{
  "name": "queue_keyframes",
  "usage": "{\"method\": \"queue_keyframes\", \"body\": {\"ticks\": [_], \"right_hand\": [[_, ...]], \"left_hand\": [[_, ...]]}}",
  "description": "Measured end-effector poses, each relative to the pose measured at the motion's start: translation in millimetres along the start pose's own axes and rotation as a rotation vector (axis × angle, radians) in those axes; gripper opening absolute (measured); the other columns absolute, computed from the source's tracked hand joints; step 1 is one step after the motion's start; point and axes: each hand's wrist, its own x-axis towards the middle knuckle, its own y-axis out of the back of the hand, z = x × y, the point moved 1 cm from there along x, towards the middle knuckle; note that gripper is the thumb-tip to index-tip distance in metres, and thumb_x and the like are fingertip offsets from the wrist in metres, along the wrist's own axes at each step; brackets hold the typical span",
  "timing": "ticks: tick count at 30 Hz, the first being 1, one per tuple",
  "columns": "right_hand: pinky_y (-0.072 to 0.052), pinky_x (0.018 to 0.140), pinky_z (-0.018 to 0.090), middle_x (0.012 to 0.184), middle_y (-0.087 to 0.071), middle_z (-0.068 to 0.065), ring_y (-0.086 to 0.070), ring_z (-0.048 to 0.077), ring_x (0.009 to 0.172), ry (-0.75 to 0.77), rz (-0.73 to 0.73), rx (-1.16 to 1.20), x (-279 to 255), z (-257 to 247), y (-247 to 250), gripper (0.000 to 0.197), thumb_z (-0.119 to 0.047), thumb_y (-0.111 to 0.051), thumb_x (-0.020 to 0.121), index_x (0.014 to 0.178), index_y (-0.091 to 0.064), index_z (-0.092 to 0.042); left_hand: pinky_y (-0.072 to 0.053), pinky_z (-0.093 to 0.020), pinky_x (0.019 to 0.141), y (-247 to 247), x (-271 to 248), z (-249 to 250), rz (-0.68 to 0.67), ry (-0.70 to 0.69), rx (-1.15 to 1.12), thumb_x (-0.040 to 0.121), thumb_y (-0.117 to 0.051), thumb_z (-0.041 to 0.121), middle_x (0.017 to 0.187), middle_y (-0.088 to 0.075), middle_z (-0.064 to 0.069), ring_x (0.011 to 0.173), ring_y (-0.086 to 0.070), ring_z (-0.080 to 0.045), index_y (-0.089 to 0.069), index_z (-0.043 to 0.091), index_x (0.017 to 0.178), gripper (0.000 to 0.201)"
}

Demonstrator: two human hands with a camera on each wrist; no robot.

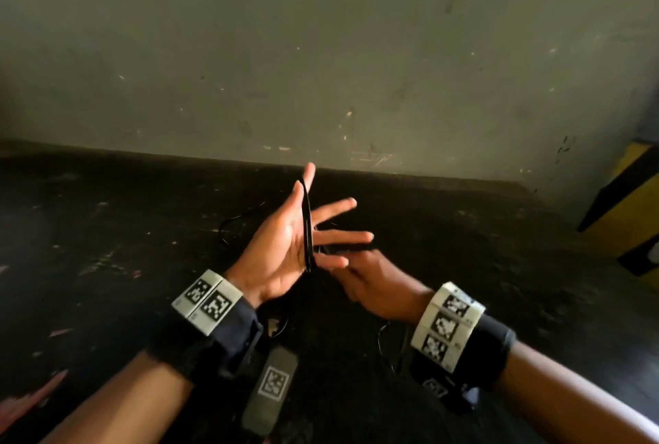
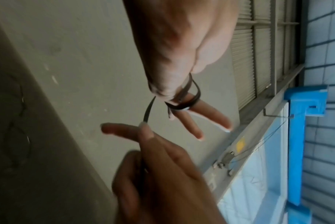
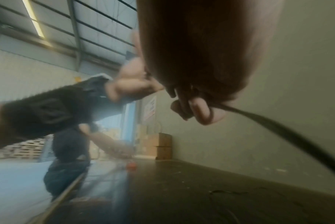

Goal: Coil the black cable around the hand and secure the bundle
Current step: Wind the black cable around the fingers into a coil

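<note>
Wall [image 1: 321, 33]: one, grey-green, scuffed, standing along the far edge of the work surface.

Work surface [image 1: 107, 229]: one, dark, scratched and speckled. Its far edge meets the wall; open dark surface lies to the left and right of the hands.

Yellow-and-black object [image 1: 631, 208]: one, at the right edge of the head view, where surface and wall meet; what it is cannot be told.

Left hand [image 1: 285, 240]: one, raised over the middle of the surface, palm turned toward the right hand, fingers straight and spread. A marker band sits on the wrist.

Right hand [image 1: 371, 283]: one, just beside and below the left, fingers curled, pinching the cable between thumb and fingertips. In the right wrist view a length of cable trails out from this pinch toward the lower right. A marker band sits on this wrist too.

Grey tag [image 1: 271, 390]: one flat piece with a square printed marker, lying on the surface near the left wrist.

Black cable [image 1: 307, 229]: one. Loops are wound round the left hand's fingers, the long axis of the wrap running across the palm from fingertip side to heel, nearly upright in the head view. In the left wrist view two or three turns circle the fingers. A slack stretch lies on the surface beyond the left hand, near the wall edge.
</note>
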Motion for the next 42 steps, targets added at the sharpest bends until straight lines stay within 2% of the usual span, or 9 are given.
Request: {"method": "queue_keyframes", "body": {"ticks": [4, 10, 13, 18, 22, 27, 35, 38, 42], "right_hand": [[-0.052, 0.062, 0.032, 0.068, -0.055, -0.007, -0.056, 0.008, 0.059, -0.059, -0.195, -0.057, -8.9, -31.3, -17.4, 0.024, -0.029, -0.041, 0.099, 0.09, -0.059, -0.017], [-0.047, 0.063, 0.024, 0.083, -0.057, -0.007, -0.051, -0.001, 0.07, 0.043, -0.196, -0.261, -16.8, -65.8, 5.2, 0.015, -0.024, -0.05, 0.094, 0.092, -0.063, -0.015], [-0.05, 0.071, 0.029, 0.094, -0.065, 0.002, -0.061, 0.012, 0.079, 0.014, -0.289, -0.414, -15.1, -74.4, 35.6, 0.017, -0.025, -0.056, 0.091, 0.096, -0.067, -0.013], [-0.045, 0.062, 0.02, 0.067, -0.062, -0.008, -0.058, 0.002, 0.061, 0.047, -0.331, -0.521, -1.5, -85.3, 86.2, 0.018, -0.031, -0.062, 0.086, 0.084, -0.071, -0.015], [-0.037, 0.053, 0.008, 0.052, -0.053, -0.015, -0.053, -0.005, 0.052, 0.137, -0.157, -0.547, 14.5, -84.9, 130.2, 0.021, -0.033, -0.068, 0.081, 0.071, -0.071, -0.014], [-0.039, 0.052, 0.007, 0.056, -0.059, -0.011, -0.055, 0.0, 0.053, 0.137, -0.046, -0.54, 30.3, -63.4, 144.0, 0.029, -0.039, -0.066, 0.08, 0.068, -0.069, -0.013], [-0.049, 0.049, 0.033, 0.057, -0.06, -0.002, -0.056, 0.013, 0.049, 0.094, 0.135, -0.453, 36.3, -10.3, 91.7, 0.053, -0.063, -0.037, 0.083, 0.069, -0.063, -0.019], [-0.051, 0.056, 0.032, 0.063, -0.065, -0.004, -0.061, 0.01, 0.056, 0.062, 0.141, -0.328, 30.8, 2.0, 54.2, 0.043, -0.046, -0.04, 0.094, 0.072, -0.065, -0.019], [-0.042, 0.052, 0.01, 0.055, -0.057, -0.014, -0.058, -0.002, 0.052, 0.043, 0.032, -0.1, 17.7, -10.7, 8.1, 0.031, -0.018, -0.045, 0.098, 0.073, -0.064, -0.026]], "left_hand": [[-0.061, -0.037, 0.057, 18.2, 9.7, 5.5, 0.125, -0.098, 0.194, 0.096, -0.024, 0.051, 0.149, -0.041, -0.015, 0.1, -0.069, -0.037, -0.013, 0.06, 0.14, 0.047], [-0.059, -0.037, 0.05, 31.3, -1.8, -10.1, 0.157, -0.014, 0.52, 0.093, -0.025, 0.053, 0.148, -0.043, -0.008, 0.091, -0.073, -0.028, -0.01, 0.062, 0.139, 0.049], [-0.057, -0.036, 0.048, 32.4, -12.8, -20.7, 0.129, 0.032, 0.698, 0.09, -0.026, 0.056, 0.141, -0.048, -0.005, 0.083, -0.073, -0.027, -0.007, 0.066, 0.135, 0.05], [-0.05, -0.028, 0.037, 38.9, -32.6, -28.7, 0.053, 0.168, 0.82, 0.091, -0.027, 0.055, 0.124, -0.059, -0.005, 0.068, -0.069, -0.025, -0.014, 0.069, 0.132, 0.045], [-0.049, -0.026, 0.034, 33.5, -52.9, -28.2, -0.033, 0.286, 0.731, 0.091, -0.028, 0.056, 0.121, -0.064, -0.004, 0.066, -0.068, -0.023, -0.025, 0.077, 0.118, 0.035], [-0.054, -0.028, 0.038, 21.7, -61.6, -23.2, -0.158, 0.326, 0.582, 0.088, -0.03, 0.056, 0.126, -0.065, -0.004, 0.073, -0.069, -0.029, -0.023, 0.066, 0.134, 0.047], [-0.057, -0.031, 0.041, 0.1, -60.7, -3.1, -0.318, 0.339, 0.284, 0.09, -0.027, 0.054, 0.134, -0.058, -0.014, 0.079, -0.072, -0.027, -0.031, 0.066, 0.13, 0.042], [-0.055, -0.029, 0.037, -5.3, -47.8, 9.4, -0.302, 0.232, 0.167, 0.091, -0.023, 0.055, 0.138, -0.055, -0.016, 0.076, -0.073, -0.029, -0.028, 0.062, 0.135, 0.045], [-0.057, -0.03, 0.039, -2.3, -20.5, 29.0, -0.152, 0.05, 0.08, 0.093, -0.024, 0.053, 0.136, -0.056, -0.018, 0.076, -0.074, -0.029, -0.025, 0.055, 0.14, 0.047]]}}
